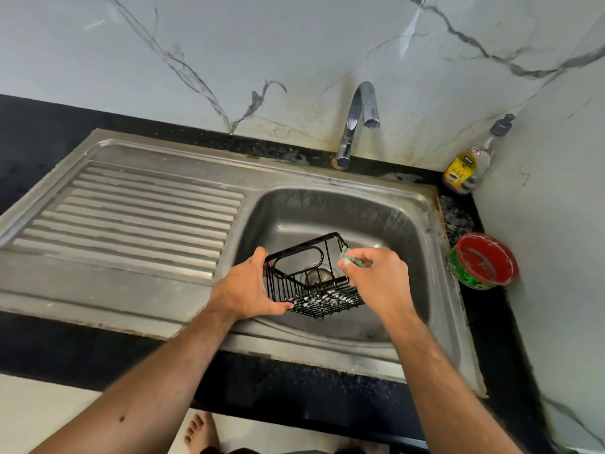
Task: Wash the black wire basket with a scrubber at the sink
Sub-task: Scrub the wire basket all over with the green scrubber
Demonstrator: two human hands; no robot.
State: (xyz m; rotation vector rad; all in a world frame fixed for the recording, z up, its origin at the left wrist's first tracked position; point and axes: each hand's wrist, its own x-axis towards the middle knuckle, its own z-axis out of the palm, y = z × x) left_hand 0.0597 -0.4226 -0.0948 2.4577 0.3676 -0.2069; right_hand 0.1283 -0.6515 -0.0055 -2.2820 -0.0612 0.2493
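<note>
White marble-look wall [294,44] w/ grey veins runs behind & to the right. Black speckled tabletop [49,132], steel drainboard [137,208] set in. Pale floor [39,414] at bottom left. Even, soft light.

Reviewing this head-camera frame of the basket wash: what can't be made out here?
- Green scrubber: mostly covered by the right hand gripping it.
- Black wire basket: its left side is hidden behind the left hand.
- Sink drain: seen only through the basket wires.
- Dish soap bottle label: too small to read.
- Red tub contents: unclear.
- Water flow from faucet: none discernible.
</note>
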